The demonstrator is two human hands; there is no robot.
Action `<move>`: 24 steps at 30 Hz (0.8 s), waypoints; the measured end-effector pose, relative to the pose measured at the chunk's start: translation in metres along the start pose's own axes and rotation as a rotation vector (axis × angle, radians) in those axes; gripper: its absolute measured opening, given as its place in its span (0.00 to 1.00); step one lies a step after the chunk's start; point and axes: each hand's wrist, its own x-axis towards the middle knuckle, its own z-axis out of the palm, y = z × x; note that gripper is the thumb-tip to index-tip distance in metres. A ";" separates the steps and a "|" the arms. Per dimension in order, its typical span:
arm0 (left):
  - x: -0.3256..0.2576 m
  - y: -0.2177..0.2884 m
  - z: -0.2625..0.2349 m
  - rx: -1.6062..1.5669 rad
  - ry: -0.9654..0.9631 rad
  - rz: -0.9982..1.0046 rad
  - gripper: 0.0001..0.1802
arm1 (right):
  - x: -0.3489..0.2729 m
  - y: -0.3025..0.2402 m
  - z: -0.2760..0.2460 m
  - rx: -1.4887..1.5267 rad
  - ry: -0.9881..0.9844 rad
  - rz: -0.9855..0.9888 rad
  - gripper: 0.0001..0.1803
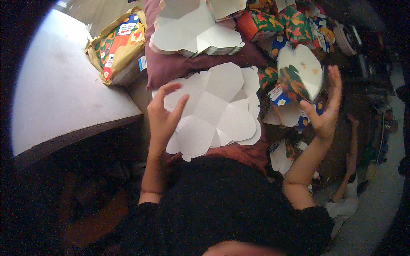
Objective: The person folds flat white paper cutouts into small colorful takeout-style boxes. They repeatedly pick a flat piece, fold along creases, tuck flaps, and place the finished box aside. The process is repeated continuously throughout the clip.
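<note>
The person sits with a flat, unfolded white carton blank [218,109] spread across their lap, its scalloped flaps fanned out. The left hand [163,114] rests on the blank's left edge, fingers pinching one flap, thumb and forefinger raised a little above the card. The right hand [325,109] is out to the right, well apart from the lap blank, open with fingers spread upward; it sits just beside a partly folded carton [300,73], white inside and printed green, red and orange outside. The picture is blurred there, so I cannot tell whether the palm touches it or holds it.

Beyond the lap blank lies a plum-coloured cushion [179,66], and on top of it a stack of more white blanks [192,34]. To the right of that stack a heap of finished colourful boxes [290,21] runs toward the far right, with more printed pieces scattered lower down beside the person's right forearm.

On the left is a pale tabletop [60,89] with a dark front edge; near its far right corner sits an opened brown paper bundle of printed blanks [117,45]. The floor at lower right is light grey, and the room's edges are dark.
</note>
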 end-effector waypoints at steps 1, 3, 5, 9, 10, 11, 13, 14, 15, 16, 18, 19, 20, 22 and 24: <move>0.001 -0.014 -0.001 0.215 0.025 -0.016 0.28 | 0.000 0.002 0.006 0.046 0.054 -0.019 0.44; -0.002 -0.038 -0.001 0.632 0.062 -0.053 0.30 | -0.010 0.003 0.028 0.133 0.192 -0.014 0.36; -0.008 -0.055 0.005 0.703 0.055 -0.163 0.35 | -0.024 0.004 0.056 0.354 -0.097 0.158 0.27; -0.018 -0.071 0.015 0.647 0.009 -0.262 0.40 | -0.057 0.003 0.127 -0.124 -0.412 0.485 0.28; -0.019 -0.072 0.017 0.596 0.006 -0.287 0.40 | -0.063 0.003 0.136 -0.187 -0.431 0.437 0.29; -0.019 -0.073 0.018 0.537 0.021 -0.283 0.39 | -0.069 0.003 0.143 -0.240 -0.453 0.393 0.30; -0.020 -0.073 0.019 0.441 0.033 -0.287 0.39 | -0.079 0.000 0.150 -0.244 -0.517 0.440 0.34; -0.020 -0.072 0.019 0.404 0.028 -0.291 0.39 | -0.083 -0.002 0.151 -0.249 -0.471 0.384 0.32; -0.020 -0.071 0.019 0.364 0.026 -0.288 0.39 | -0.086 -0.004 0.151 -0.273 -0.424 0.351 0.30; -0.020 -0.070 0.019 0.455 0.094 -0.182 0.38 | -0.088 -0.006 0.150 -0.299 -0.374 0.316 0.28; -0.021 -0.066 0.020 0.618 0.219 0.003 0.38 | -0.088 -0.008 0.143 0.018 -0.317 0.345 0.23; -0.022 -0.064 0.020 0.477 0.236 -0.073 0.37 | -0.087 -0.009 0.138 0.190 -0.268 0.317 0.22; -0.022 -0.061 0.020 0.321 0.240 -0.172 0.36 | -0.083 -0.009 0.132 0.254 -0.293 0.304 0.21; -0.021 -0.057 0.019 0.082 0.240 -0.295 0.35 | -0.073 -0.008 0.114 0.405 -0.297 0.199 0.21; -0.017 -0.054 0.017 -0.089 0.232 -0.338 0.33 | -0.058 -0.005 0.098 0.570 -0.493 0.259 0.20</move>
